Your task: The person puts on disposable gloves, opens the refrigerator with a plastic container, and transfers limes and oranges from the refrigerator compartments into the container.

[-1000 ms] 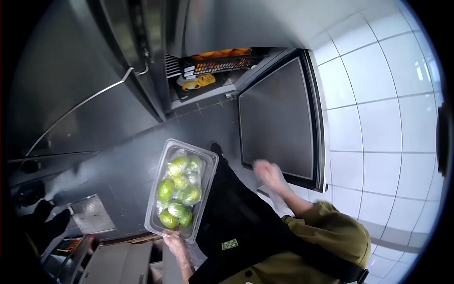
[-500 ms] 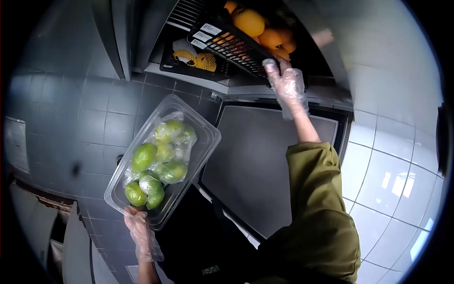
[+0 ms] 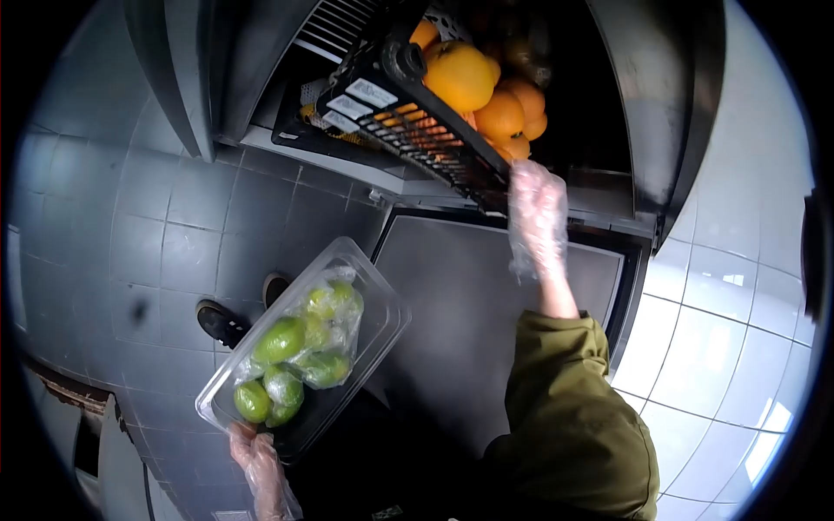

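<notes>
My left hand [image 3: 261, 469], in a clear plastic glove, grips the near end of a clear plastic container [image 3: 380, 326]. Several green limes [image 3: 280, 340], some wrapped in clear film, lie inside it, and the container is tilted. In a similar glove, my right hand [image 3: 537, 208] is closed on the near right corner of a black plastic crate [image 3: 421, 143]. That crate holds several oranges [image 3: 501, 115] and slants out of a dark refrigerator compartment. My right fingertips are partly hidden beside the fruit.
Below the crate, the open refrigerator door [image 3: 452, 295] spans the middle. A lower black tray [image 3: 291, 122] holds netted yellow fruit. Shoes [image 3: 221, 323] stand on grey floor tiles [image 3: 187, 252]. White tiles [image 3: 712, 330] line the right side, and a wire shelf [image 3: 334, 28] shows at the top.
My right hand has drawn the orange crate outward, nearer to me. The lime container in my left hand sits a little lower in view, and the shoes now show beside it.
</notes>
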`<state>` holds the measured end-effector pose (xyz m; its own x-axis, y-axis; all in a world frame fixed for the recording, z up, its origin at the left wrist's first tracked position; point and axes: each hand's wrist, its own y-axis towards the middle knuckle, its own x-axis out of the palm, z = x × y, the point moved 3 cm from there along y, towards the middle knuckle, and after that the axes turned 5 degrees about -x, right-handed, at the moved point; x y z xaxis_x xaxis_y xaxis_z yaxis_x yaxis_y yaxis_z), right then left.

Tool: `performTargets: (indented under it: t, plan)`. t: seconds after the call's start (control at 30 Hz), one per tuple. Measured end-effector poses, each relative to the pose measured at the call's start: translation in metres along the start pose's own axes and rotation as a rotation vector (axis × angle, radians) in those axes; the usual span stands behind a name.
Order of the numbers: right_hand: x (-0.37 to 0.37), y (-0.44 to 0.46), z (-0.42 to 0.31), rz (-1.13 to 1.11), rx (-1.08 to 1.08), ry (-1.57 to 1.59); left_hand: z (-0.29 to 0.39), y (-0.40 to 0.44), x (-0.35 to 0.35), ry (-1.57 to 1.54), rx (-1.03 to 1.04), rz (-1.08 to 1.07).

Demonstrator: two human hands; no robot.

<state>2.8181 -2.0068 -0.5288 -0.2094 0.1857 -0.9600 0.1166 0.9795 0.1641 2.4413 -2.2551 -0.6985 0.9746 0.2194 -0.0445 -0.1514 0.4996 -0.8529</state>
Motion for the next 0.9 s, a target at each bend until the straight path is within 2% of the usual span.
performTargets:
  t: [0.03,0.07,0.1,0.13,0.17,0.23,0.3,0.37,0.4,0.43,0.53,0.6,0.63,0.67,0.7,0.8,0.9]
  plan:
    - [-0.006,0.006,0.019,-0.018,0.019,0.027,0.003,0.000,-0.001,0.017,-0.019,-0.011]
    - [-0.005,0.016,0.036,0.082,0.105,0.203,0.005,0.001,0.001,0.019,-0.006,0.021]
    - [-0.013,0.040,0.036,0.162,0.071,-0.023,0.005,0.000,0.003,0.025,0.005,0.050]
    - [-0.014,0.069,0.040,0.241,-0.089,-0.226,0.005,0.000,0.001,0.033,0.012,0.076]
    - [-0.010,0.094,0.093,0.236,-0.664,-0.994,-0.005,0.006,-0.009,0.094,-0.006,-0.139]
    - [0.005,0.174,0.169,-0.196,-0.302,-1.431,-0.008,0.009,-0.011,0.046,0.012,-0.165]
    - [0.008,0.208,0.178,-0.156,-0.496,-1.191,-0.013,0.015,-0.009,0.029,0.060,-0.150]
    - [0.007,0.217,0.184,-0.144,-0.263,-0.614,-0.012,0.018,-0.012,0.357,-0.057,-0.120]
    - [0.011,0.213,0.161,-0.132,0.053,-0.156,-0.006,0.015,-0.013,0.522,-0.116,-0.107]
    - [0.018,0.208,0.151,-0.112,0.361,0.310,0.007,0.011,-0.008,0.409,-0.073,-0.136]
    - [0.003,0.228,0.160,-0.273,-0.012,-0.230,-0.001,0.015,0.002,-0.017,0.109,-0.169]
    - [0.008,0.242,0.163,-0.378,-0.278,-0.562,-0.029,0.017,-0.011,0.123,0.158,0.025]
    - [0.017,0.236,0.145,-0.444,-0.319,-0.747,-0.019,0.020,-0.011,0.101,0.065,-0.095]
    - [0.026,0.229,0.125,-0.508,-0.372,-0.928,-0.014,0.020,-0.011,0.141,0.152,-0.066]
    - [0.025,0.230,0.114,-0.524,-0.412,-1.062,-0.007,0.019,-0.009,0.181,0.138,-0.070]
    - [0.008,0.242,0.096,-0.425,-0.416,-1.206,0.011,0.026,-0.010,0.228,0.142,-0.169]
    - [-0.007,0.249,0.076,-0.326,-0.399,-1.236,0.033,0.027,-0.004,0.104,0.177,-0.180]
